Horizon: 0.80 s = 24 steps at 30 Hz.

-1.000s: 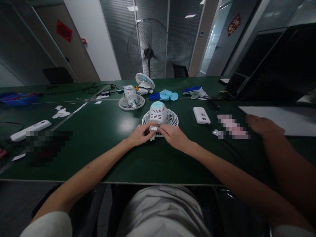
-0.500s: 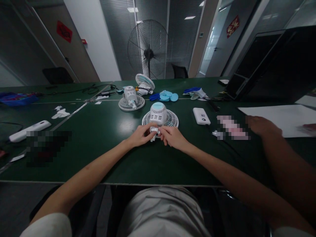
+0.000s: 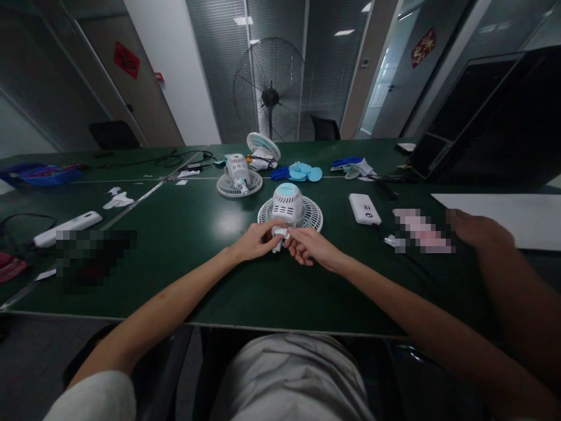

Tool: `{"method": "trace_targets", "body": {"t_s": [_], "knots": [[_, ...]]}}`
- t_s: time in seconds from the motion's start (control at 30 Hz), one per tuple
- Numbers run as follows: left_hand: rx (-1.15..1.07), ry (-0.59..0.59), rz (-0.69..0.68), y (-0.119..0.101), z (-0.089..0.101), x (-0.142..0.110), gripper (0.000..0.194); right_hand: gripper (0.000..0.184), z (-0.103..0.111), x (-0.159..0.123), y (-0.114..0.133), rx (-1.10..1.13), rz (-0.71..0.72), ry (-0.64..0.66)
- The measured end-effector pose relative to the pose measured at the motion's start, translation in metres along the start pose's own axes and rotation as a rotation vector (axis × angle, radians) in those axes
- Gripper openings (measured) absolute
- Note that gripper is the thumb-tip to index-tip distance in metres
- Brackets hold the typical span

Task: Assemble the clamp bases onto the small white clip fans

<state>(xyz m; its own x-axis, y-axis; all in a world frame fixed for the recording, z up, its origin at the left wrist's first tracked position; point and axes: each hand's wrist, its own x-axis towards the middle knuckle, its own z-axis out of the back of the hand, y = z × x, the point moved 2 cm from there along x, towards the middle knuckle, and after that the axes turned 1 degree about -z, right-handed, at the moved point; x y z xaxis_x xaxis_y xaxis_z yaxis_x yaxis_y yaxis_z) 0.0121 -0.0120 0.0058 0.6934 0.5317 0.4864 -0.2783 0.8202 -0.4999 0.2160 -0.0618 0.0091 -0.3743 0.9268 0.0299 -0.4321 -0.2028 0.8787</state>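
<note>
A small white fan head (image 3: pixel 287 204) lies grille-down on the green table in front of me, its motor housing with a light-blue cap on top. At its near side is a white plastic neck piece (image 3: pixel 277 233), partly covered by fingers. My left hand (image 3: pixel 258 241) is closed around this piece from the left, thumb on top. From the right, my right hand (image 3: pixel 311 245) presses thumb and forefinger against the same piece; its other fingers are curled. Whether anything small sits between the right fingertips is hidden.
Behind stand another fan head (image 3: pixel 238 172) and a small fan (image 3: pixel 263 153). Blue fan blades (image 3: pixel 305 171), gloves (image 3: pixel 353 166) and a white power bank (image 3: pixel 364 209) lie to the right. A co-worker's hand (image 3: pixel 482 231) rests at far right. A white power strip (image 3: pixel 68 228) lies left.
The whole view has shifted slightly, so things sit further right. My right hand's lower fingers have loosened a little and show more. My left hand keeps its hold on the white piece.
</note>
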Motion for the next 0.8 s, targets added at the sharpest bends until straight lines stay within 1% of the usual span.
{"method": "trace_targets", "body": {"t_s": [0.03,0.07,0.13,0.17,0.2,0.23,0.27,0.3,0.33,0.43,0.47,0.5,0.53,0.6,0.63,0.67,0.7,0.73,0.77,0.8], "knots": [[0.0,-0.001,0.001,0.0,0.0,0.0,0.036,0.053,0.0,-0.001,0.0,0.019,-0.02,-0.008],[0.0,-0.004,0.003,-0.001,0.001,0.0,0.037,0.048,0.002,-0.003,0.001,-0.018,0.011,-0.041],[-0.004,-0.01,0.005,-0.001,0.002,0.0,0.037,0.037,0.008,-0.008,0.006,-0.206,0.176,-0.152],[-0.01,-0.012,0.002,-0.001,0.002,0.001,0.036,0.034,0.011,-0.011,0.008,-0.318,0.266,-0.191],[-0.015,-0.011,-0.001,-0.001,0.002,0.001,0.036,0.033,0.013,-0.013,0.009,-0.407,0.336,-0.207],[-0.018,-0.009,-0.003,-0.001,0.002,0.0,0.036,0.031,0.014,-0.013,0.01,-0.455,0.375,-0.204],[-0.016,-0.007,-0.001,-0.001,0.001,0.0,0.036,0.029,0.014,-0.012,0.01,-0.449,0.379,-0.192],[-0.01,-0.006,0.004,-0.001,0.001,0.0,0.036,0.029,0.013,-0.01,0.009,-0.388,0.342,-0.176],[-0.003,-0.004,0.007,-0.001,0.001,0.0,0.036,0.033,0.011,-0.007,0.007,-0.283,0.27,-0.146],[0.005,0.006,0.009,-0.002,0.001,0.0,0.036,0.047,0.003,0.001,-0.002,0.118,-0.042,0.009],[0.004,0.011,0.007,-0.002,0.002,0.0,0.036,0.048,0.002,0.001,-0.003,0.186,-0.097,0.036],[0.003,0.014,0.007,-0.002,0.002,0.001,0.036,0.047,0.003,0.0,-0.003,0.195,-0.101,0.032],[0.003,0.013,0.008,-0.002,0.002,0.001,0.035,0.044,0.004,-0.001,-0.002,0.139,-0.05,-0.004],[0.004,0.008,0.006,-0.003,0.003,0.001,0.035,0.037,0.01,-0.005,0.002,-0.09,0.143,-0.123],[0.003,0.007,0.002,-0.002,0.003,0.001,0.035,0.034,0.011,-0.008,0.005,-0.205,0.241,-0.165],[0.003,0.004,-0.001,-0.002,0.003,0.0,0.035,0.031,0.011,-0.009,0.007,-0.282,0.309,-0.179],[0.004,0.0,-0.001,-0.002,0.003,0.0,0.035,0.03,0.011,-0.008,0.008,-0.303,0.328,-0.176],[0.005,-0.004,0.001,-0.001,0.002,0.0,0.035,0.032,0.009,-0.007,0.008,-0.266,0.297,-0.153],[0.007,-0.009,0.007,0.0,0.002,-0.001,0.035,0.037,0.007,-0.005,0.007,-0.181,0.225,-0.116],[0.009,-0.012,0.012,0.0,0.001,-0.001,0.035,0.043,0.005,-0.003,0.005,-0.069,0.123,-0.069]]}}
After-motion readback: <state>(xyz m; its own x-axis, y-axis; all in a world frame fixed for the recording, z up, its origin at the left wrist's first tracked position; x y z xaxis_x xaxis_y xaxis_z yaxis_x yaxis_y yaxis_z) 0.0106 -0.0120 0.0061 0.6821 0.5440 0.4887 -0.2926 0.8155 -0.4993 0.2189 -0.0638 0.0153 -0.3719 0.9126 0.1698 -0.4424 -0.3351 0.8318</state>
